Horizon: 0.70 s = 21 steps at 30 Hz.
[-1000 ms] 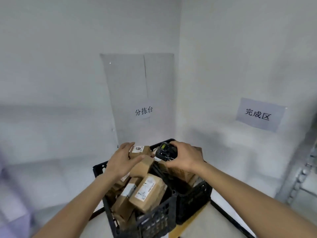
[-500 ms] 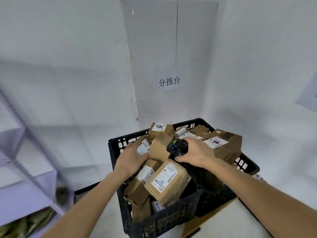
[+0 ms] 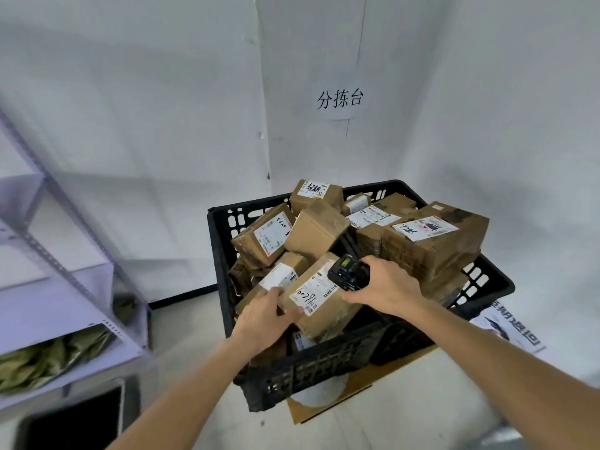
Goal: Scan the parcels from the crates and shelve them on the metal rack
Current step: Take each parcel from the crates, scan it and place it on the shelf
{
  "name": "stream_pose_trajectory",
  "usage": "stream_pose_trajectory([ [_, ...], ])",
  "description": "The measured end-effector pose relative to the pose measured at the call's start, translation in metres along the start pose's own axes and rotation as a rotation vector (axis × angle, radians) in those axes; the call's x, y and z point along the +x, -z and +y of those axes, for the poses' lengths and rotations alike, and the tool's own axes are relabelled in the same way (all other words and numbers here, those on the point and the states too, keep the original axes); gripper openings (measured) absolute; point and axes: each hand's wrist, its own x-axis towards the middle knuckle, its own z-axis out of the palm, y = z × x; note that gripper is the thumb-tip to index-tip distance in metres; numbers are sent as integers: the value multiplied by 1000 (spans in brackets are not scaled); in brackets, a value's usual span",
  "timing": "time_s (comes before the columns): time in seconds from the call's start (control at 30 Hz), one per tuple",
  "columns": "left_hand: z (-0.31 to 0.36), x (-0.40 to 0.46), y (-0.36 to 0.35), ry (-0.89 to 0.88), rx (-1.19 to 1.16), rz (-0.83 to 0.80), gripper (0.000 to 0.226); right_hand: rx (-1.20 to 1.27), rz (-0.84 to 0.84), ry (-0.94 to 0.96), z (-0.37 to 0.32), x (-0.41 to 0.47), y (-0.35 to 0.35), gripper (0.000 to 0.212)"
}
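Parcels heap above the black crate (image 3: 224, 254) rim; open floor separates it from the metal rack (image 3: 65, 267) on the left.

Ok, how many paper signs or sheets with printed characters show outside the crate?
2. One white sign is stuck on the wall panel above the crate; one printed sheet lies right of it, partly hidden behind the right forearm. More may be out of view.

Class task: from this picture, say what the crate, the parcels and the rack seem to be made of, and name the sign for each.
Crate: black moulded plastic, matte; slotted lattice walls.
Parcels: brown corrugated cardboard, probably; dull creased faces, white paper labels.
Rack: painted metal, apparently; pale upright with punched holes.
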Motion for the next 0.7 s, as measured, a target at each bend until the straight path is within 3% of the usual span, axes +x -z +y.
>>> stream_pose_trajectory([
  [0.17, 7, -1, -26, 92, -148, -92, 84, 12, -74, 41, 8, 5, -4, 81],
  [0.3, 20, -5, -30, 157, -299, -35, 80, 68, -72, 63, 14, 9, -1, 82],
  [0.47, 25, -14, -24, 306, -673, 101, 55, 121, -55, 70, 14, 8, 12, 89],
  [0.7, 36, -30, 2, 315, -712, 157, 38, 203, -6, 106, 2, -23, 44, 71],
])
